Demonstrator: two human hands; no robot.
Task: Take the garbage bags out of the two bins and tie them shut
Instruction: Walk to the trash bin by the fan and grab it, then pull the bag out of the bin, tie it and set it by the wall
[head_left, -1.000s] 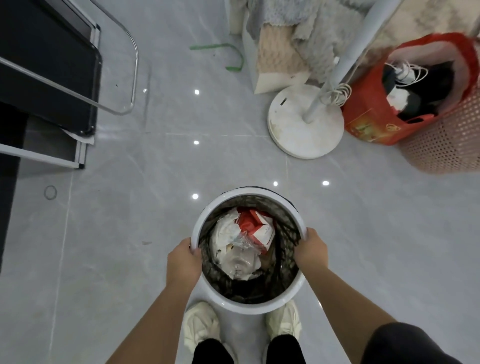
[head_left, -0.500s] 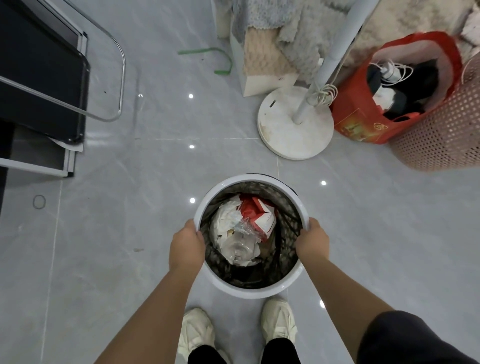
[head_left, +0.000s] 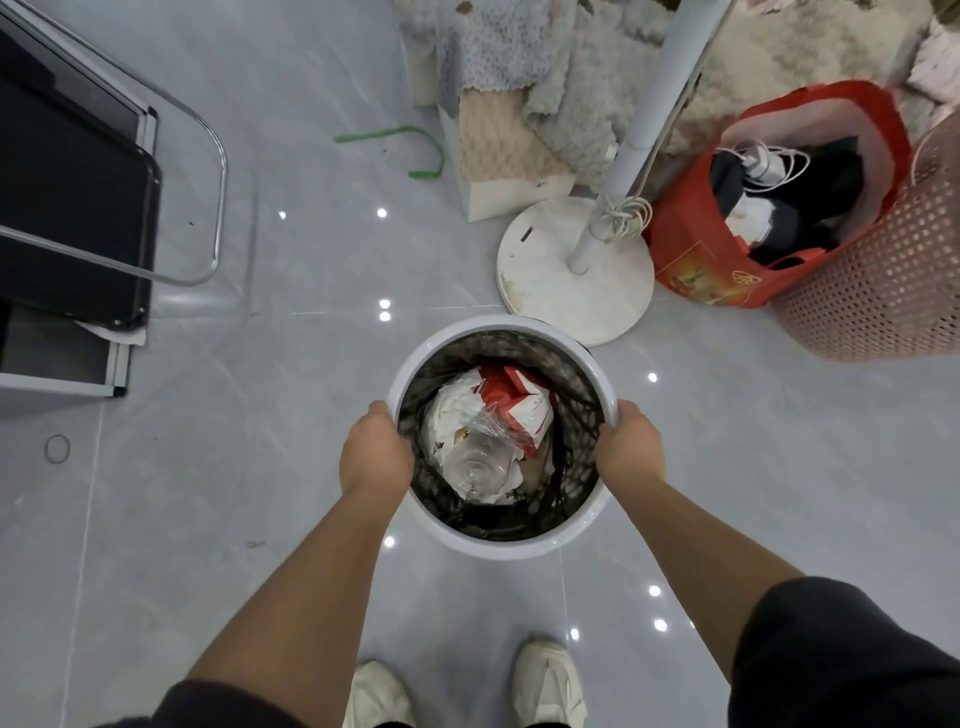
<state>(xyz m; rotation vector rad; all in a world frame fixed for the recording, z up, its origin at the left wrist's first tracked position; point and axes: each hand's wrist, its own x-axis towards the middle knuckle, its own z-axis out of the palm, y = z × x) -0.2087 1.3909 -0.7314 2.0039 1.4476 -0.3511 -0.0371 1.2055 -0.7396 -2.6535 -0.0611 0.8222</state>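
A round white bin (head_left: 524, 545) stands on the grey tiled floor in front of my feet. A black garbage bag (head_left: 576, 410) lines its inside and holds white paper, a red-and-white carton and a clear plastic bottle. My left hand (head_left: 375, 451) is closed over the bin's left rim, its fingers reaching inside against the bag. My right hand (head_left: 628, 448) is closed over the right rim in the same way. Whether the fingers pinch the bag's edge or only the rim is hidden. Only one bin is in view.
A white fan base with its pole (head_left: 574, 270) stands just behind the bin. A red bag (head_left: 706, 270) and a pink perforated basket (head_left: 883, 291) sit at the right. A black chair with a metal frame (head_left: 78, 218) is at the left. Blankets lie at the back.
The bin has shifted away from my feet toward the fan base, with both hands staying on its rim. My shoes now stand well behind the bin.
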